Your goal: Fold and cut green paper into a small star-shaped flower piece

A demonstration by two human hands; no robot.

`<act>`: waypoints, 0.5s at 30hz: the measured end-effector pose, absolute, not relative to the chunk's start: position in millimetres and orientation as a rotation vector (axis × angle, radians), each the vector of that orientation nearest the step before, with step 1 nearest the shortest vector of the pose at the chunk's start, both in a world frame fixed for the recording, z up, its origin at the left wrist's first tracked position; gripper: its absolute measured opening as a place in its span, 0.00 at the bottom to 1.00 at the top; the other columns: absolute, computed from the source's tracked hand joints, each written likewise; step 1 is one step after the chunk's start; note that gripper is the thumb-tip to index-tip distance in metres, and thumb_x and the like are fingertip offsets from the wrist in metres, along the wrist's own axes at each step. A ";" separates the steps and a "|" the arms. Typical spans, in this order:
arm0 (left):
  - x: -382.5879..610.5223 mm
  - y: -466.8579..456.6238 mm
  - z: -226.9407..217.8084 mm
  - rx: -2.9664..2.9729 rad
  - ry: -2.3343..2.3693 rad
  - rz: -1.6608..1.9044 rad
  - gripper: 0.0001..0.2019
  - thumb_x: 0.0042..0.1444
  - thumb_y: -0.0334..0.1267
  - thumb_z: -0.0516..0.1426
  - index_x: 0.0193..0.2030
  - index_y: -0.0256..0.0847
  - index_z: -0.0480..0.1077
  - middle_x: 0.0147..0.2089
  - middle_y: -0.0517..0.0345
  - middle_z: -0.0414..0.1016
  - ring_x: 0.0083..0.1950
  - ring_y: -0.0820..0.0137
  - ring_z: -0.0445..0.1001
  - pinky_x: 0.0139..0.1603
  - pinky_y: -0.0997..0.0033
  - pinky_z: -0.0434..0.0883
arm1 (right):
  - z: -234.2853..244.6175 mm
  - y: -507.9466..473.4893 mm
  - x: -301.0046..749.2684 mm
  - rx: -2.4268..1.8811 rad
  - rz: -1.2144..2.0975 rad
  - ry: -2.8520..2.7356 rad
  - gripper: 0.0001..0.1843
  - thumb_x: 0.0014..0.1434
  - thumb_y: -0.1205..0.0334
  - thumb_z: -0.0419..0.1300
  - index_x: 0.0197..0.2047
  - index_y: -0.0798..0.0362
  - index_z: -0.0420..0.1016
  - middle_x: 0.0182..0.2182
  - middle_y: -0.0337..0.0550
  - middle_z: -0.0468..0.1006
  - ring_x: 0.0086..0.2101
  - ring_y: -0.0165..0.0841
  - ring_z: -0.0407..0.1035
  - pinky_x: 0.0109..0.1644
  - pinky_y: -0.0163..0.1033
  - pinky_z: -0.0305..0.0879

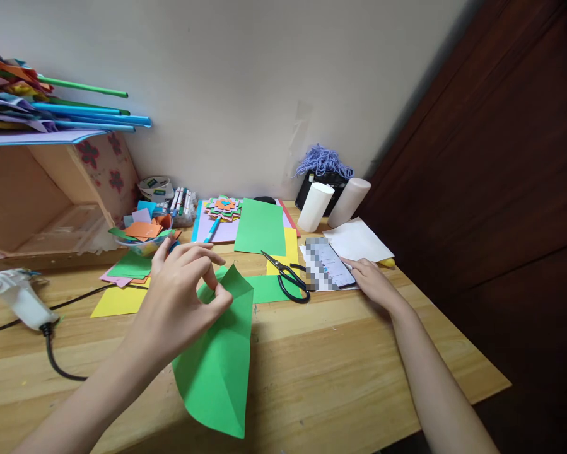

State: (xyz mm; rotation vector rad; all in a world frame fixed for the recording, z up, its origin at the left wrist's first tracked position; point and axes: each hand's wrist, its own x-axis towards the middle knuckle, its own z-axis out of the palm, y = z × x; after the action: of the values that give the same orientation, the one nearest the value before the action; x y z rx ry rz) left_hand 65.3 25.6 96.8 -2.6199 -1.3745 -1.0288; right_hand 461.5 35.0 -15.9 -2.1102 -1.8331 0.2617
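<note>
My left hand (181,296) pinches the upper part of a creased green paper sheet (219,372) between thumb and index finger. The sheet hangs tilted above the wooden table, its lower edge curling. My right hand (371,284) is at the right edge of a phone (333,265) with a lit screen, fingers closed against that edge. Part of the phone's picture is blurred out. Black-handled scissors (287,277) lie with blades parted between the hands, over a green paper strip (268,289) and yellow paper (290,246).
Another green sheet (260,227) lies behind, beside a layered paper flower (224,207) and blue marker (212,229). At left are a white glue gun (16,296) with a cord and a bowl of paper scraps (144,236). White rolls (316,207) stand at the back right.
</note>
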 end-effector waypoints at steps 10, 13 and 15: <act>65.4 24.3 99.6 -2.612 -1.370 -1.031 0.07 0.44 0.35 0.54 0.21 0.46 0.57 0.39 0.60 0.73 0.49 0.61 0.68 0.61 0.44 0.48 | -5.3 36.0 455.2 -1.840 0.312 -1.738 0.20 0.57 0.64 0.44 0.47 0.52 0.73 0.37 0.44 0.69 0.41 0.36 0.65 0.46 0.39 0.60; 65.2 25.2 98.1 -2.606 -1.370 -1.062 0.07 0.42 0.36 0.54 0.20 0.47 0.57 0.38 0.61 0.73 0.48 0.61 0.68 0.61 0.44 0.48 | -6.2 36.7 455.8 -1.821 0.281 -1.722 0.19 0.56 0.64 0.44 0.44 0.52 0.74 0.38 0.45 0.70 0.41 0.36 0.65 0.46 0.39 0.60; 65.0 25.5 97.9 -2.605 -1.376 -1.056 0.07 0.42 0.36 0.54 0.20 0.48 0.58 0.39 0.61 0.73 0.48 0.61 0.68 0.60 0.44 0.49 | -6.9 37.0 455.8 -1.830 0.259 -1.729 0.19 0.56 0.64 0.45 0.43 0.51 0.74 0.37 0.45 0.71 0.40 0.37 0.65 0.45 0.40 0.60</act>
State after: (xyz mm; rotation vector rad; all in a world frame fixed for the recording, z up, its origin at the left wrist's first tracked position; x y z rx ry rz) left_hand 65.0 25.5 97.9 -2.6046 -1.3758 -1.0565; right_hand 455.8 37.0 -6.9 -1.8296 -1.7292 0.2593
